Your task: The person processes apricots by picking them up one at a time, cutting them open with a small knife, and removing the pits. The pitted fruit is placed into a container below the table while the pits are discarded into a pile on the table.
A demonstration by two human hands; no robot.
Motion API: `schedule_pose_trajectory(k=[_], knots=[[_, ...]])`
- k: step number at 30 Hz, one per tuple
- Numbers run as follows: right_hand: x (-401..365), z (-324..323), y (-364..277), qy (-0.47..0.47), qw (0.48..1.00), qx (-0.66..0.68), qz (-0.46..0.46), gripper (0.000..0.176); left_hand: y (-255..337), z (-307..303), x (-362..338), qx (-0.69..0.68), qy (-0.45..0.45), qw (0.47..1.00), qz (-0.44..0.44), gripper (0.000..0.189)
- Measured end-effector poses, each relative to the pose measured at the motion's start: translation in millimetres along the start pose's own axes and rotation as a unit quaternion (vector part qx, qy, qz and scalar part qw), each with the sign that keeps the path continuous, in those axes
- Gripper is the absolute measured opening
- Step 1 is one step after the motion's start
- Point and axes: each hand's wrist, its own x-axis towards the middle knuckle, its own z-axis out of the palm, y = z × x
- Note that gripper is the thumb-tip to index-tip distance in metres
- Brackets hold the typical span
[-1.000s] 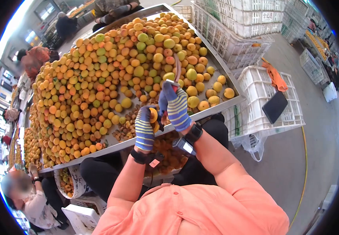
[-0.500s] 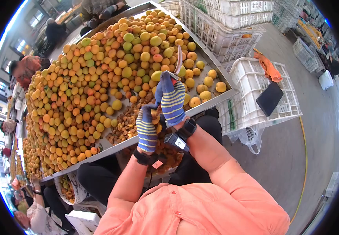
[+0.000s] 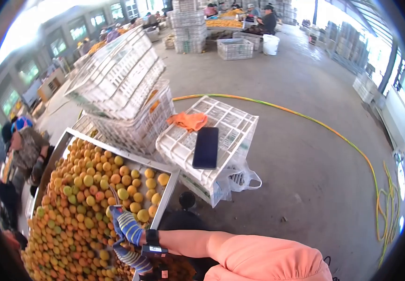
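Observation:
Many yellow, orange and green apricots (image 3: pixel 78 201) lie heaped in a metal tray (image 3: pixel 168 191) at lower left. Over the tray's near edge, my right hand (image 3: pixel 128 225), in a blue-and-yellow striped glove, is closed on a knife with a thin curved blade (image 3: pixel 113 193) pointing up and away. My left hand (image 3: pixel 131 257), gloved alike, is just below it, fingers bent and close to the right hand. Whatever those left fingers hold is too small and hidden to make out. Each wrist wears a dark band with a small box.
Beside the tray, a white plastic crate (image 3: pixel 240 122) bears a dark phone (image 3: pixel 205 148) and an orange cloth (image 3: pixel 188 121). A plastic bag (image 3: pixel 244 177) hangs from it. Stacked crates (image 3: pixel 118 75) lean behind. A yellow-green hose (image 3: pixel 305 117) crosses the floor; a person (image 3: pixel 27 145) sits at left.
My view has swung up and to the right, so the tray and both hands now appear at lower left. The hands stay close together, the knife still in the right.

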Motion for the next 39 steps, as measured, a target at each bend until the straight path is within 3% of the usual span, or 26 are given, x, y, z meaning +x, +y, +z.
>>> schedule_pose_trajectory(k=[1, 4, 5, 11, 14, 22, 25, 27, 28, 30, 32, 33, 34, 35, 36, 37, 38, 39], knots=[[1.9, -0.3, 1.4, 0.012, 0.999, 0.011, 0.027, 0.039, 37.3, 6.8, -2.1, -0.159, -0.002, 0.983, -0.091, 0.033], [-4.9, -2.7, -2.0, 0.02, 0.992, 0.027, 0.121, 0.045, 92.0, 10.8, -3.2, -0.303, -0.005, 0.937, -0.171, 0.038], [-5.7, -1.6, -0.5, 0.032, 0.993, 0.031, 0.114, 0.045, 96.8, 13.2, -4.0, -0.326, 0.027, 0.927, -0.182, 0.038], [13.5, -12.3, 26.1, 0.051, 0.986, 0.086, 0.133, 0.045, 104.7, 23.4, -5.6, -0.269, 0.039, 0.951, -0.145, 0.027], [14.2, -8.5, 23.9, 0.077, 0.979, 0.09, 0.165, 0.045, 101.1, 17.0, -8.2, -0.288, 0.002, 0.944, -0.161, 0.03], [7.1, -1.8, 19.5, 0.065, 0.986, 0.088, 0.128, 0.041, 128.7, -1.3, -7.2, -0.321, -0.083, 0.919, -0.215, 0.038], [15.7, -7.8, 24.5, -0.049, 0.989, 0.072, 0.122, 0.033, 144.4, -11.4, 6.5, -0.332, -0.117, 0.906, -0.235, 0.042], [83.5, -49.6, 91.5, -0.123, 0.99, -0.066, 0.017, 0.023, 150.0, -17.5, 16.8, -0.341, -0.141, 0.896, -0.247, 0.045], [105.1, -58.9, 110.4, -0.157, 0.978, -0.135, -0.035, 0.019, 150.7, -21.0, 18.5, -0.344, -0.153, 0.891, -0.255, 0.046], [72.5, -18.3, 74.8, -0.254, 0.906, -0.296, -0.168, 0.014, 150.4, -30.0, 23.2, -0.349, -0.177, 0.88, -0.269, 0.049], [-5.1, -0.3, 19.6, -0.294, 0.77, -0.516, -0.231, 0.006, 143.5, -41.3, 30.8, -0.354, -0.198, 0.871, -0.279, 0.052], [-6.2, -2.9, 17.8, -0.339, 0.739, -0.539, -0.221, 0.024, 136.0, -48.6, 38.8, -0.355, -0.208, 0.866, -0.284, 0.053], [-15.0, 2.2, 7.3, -0.343, 0.712, -0.576, -0.208, 0.023, 125.8, -56.5, 46.7, -0.356, -0.217, 0.861, -0.29, 0.054], [-27.7, 12.9, -12.1, -0.347, 0.683, -0.613, -0.195, 0.022, 14.5, -67.2, 61.0, -0.359, -0.226, 0.856, -0.296, 0.056], [-35.3, 19.4, -20.7, -0.352, 0.652, -0.647, -0.18, 0.022, 16.7, -58.5, 59.7, -0.361, -0.233, 0.851, -0.302, 0.057], [-30.9, 16.1, -5.4, -0.332, 0.64, -0.648, -0.248, 0.013, 35.9, -50.0, 51.2, -0.36, -0.234, 0.847, -0.314, 0.059], [-22.4, 2.6, 7.5, -0.345, 0.675, -0.594, -0.268, 0.017, 51.4, -54.4, 50.6, -0.356, -0.22, 0.846, -0.332, 0.06], [-14.5, -0.5, 11.6, -0.33, 0.655, -0.615, -0.291, 0.016, 63.6, -62.9, 44.0, -0.345, -0.189, 0.847, -0.356, 0.062]])
